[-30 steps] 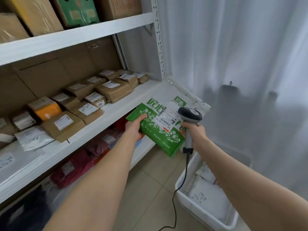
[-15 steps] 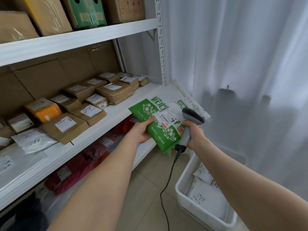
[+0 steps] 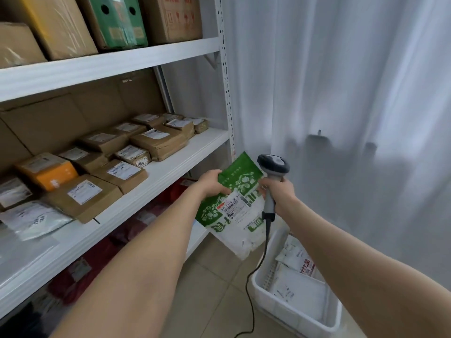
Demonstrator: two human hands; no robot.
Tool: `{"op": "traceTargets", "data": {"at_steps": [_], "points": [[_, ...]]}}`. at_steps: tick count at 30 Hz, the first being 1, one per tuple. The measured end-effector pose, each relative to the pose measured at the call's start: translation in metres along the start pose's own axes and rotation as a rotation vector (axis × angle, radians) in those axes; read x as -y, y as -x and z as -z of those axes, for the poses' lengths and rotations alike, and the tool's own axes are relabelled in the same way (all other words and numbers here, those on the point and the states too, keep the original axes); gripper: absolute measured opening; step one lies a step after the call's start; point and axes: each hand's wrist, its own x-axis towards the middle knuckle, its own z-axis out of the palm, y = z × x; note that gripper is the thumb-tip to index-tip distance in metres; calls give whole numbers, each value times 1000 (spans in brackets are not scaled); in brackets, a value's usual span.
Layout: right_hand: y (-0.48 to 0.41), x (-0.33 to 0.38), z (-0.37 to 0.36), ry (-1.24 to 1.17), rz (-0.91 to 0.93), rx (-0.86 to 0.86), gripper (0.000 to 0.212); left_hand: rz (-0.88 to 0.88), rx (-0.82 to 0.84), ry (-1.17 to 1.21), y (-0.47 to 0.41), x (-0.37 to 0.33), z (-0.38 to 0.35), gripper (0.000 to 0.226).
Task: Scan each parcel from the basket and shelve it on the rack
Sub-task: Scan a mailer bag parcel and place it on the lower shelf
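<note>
Head view showed the left hand (image 3: pixel 214 184) with fingers pinching the top of a green-and-white mailer parcel (image 3: pixel 234 211), held in the air between the rack (image 3: pixel 175 164) and the white basket (image 3: pixel 280 311). The right hand (image 3: pixel 280 191) had its fingers wrapped round a barcode scanner (image 3: pixel 273 164) just beside it. Hanging limp from one pinch, the bag could sag or slip, creasing its label and spoiling the scan, and the dangling cord (image 3: pixel 267 230) might snag the basket.

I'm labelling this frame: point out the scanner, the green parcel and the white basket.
scanner (image 3: pixel 273 164), head view, on its grey head.
green parcel (image 3: pixel 240 177), head view, on its green upper part.
white basket (image 3: pixel 289 316), head view, on its near wall.
</note>
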Motion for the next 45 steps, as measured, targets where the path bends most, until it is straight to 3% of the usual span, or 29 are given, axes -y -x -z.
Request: {"op": "traceTargets", "data": {"at_steps": [5, 11, 13, 15, 17, 19, 22, 24, 27, 28, 37, 42, 45], "points": [[-1, 1, 9, -18, -87, -27, 18, -104, 31, -139, 1, -11, 3, 28], [6, 3, 18, -86, -90, -60, 16, -210, 79, -170, -1, -25, 10, 30], [6, 5, 20, -93, -86, -100, 15, -239, 9, -174, -5, -27, 9, 33], [4, 7, 20, -120, -81, -148, 14, -240, -233, -180, -7, -26, 5, 48], [2, 9, 19, -155, -85, -203, 14, -145, -490, -177, -5, -24, 3, 77], [1, 10, 21, -178, -90, -240, 17, 46, -524, -20, -1, -17, 2, 110], [-1, 13, 22, -248, -121, -274, 18, 224, -452, 372, 2, -2, -1, 129], [-3, 14, 23, -290, -134, -297, 13, 257, -314, 662, 8, 4, -9, 119], [-4, 17, 22, -301, -136, -313, 15, 281, -123, 798, 18, 8, -18, 49], [-4, 17, 22, -293, -133, -311, 15, 280, -127, 824, 17, 10, -21, 38], [-7, 4, 22, -163, -40, -236, 25, 317, -401, 732, -10, 19, -31, 22], [-7, -2, 26, -70, 7, -309, 12, 381, -544, 701, -14, 28, -32, 20], [1, 0, 28, -27, -37, -95, 8, 392, -568, 711, -16, 31, -34, 20]]}}
